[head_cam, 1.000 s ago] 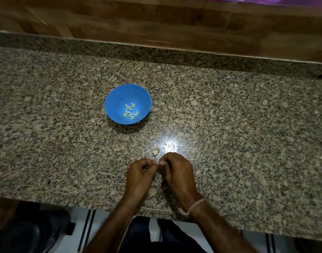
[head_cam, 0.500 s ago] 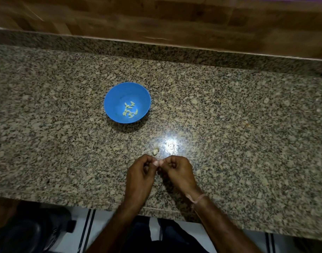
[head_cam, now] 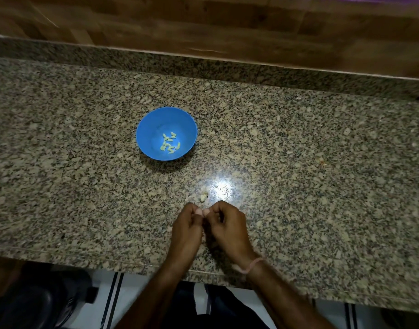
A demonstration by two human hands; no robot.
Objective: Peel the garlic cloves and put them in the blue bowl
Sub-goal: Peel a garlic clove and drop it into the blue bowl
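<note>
Barely shifted since earlier: left hand [head_cam: 187, 227] and right hand [head_cam: 227, 227], thumb tips touching, grips pinched narrow, presumably stripping skin from a small garlic clove hidden between them. Just beyond, pale garlic piece [head_cam: 203, 197] on speckled granite counter [head_cam: 298, 162], peeled or not unclear. Farther, pale peeled cloves [head_cam: 170, 144] in round blue plastic bowl [head_cam: 146, 138].

Cloves [head_cam: 169, 144] in bowl [head_cam: 148, 125] (loose clove [head_cam: 203, 197] front-rt)

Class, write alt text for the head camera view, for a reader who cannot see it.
The left hand and right hand pinch a small piece, mostly hidden, over a granite counter. One loose clove lies just beyond them; farther back a blue bowl holds several peeled cloves.
</note>
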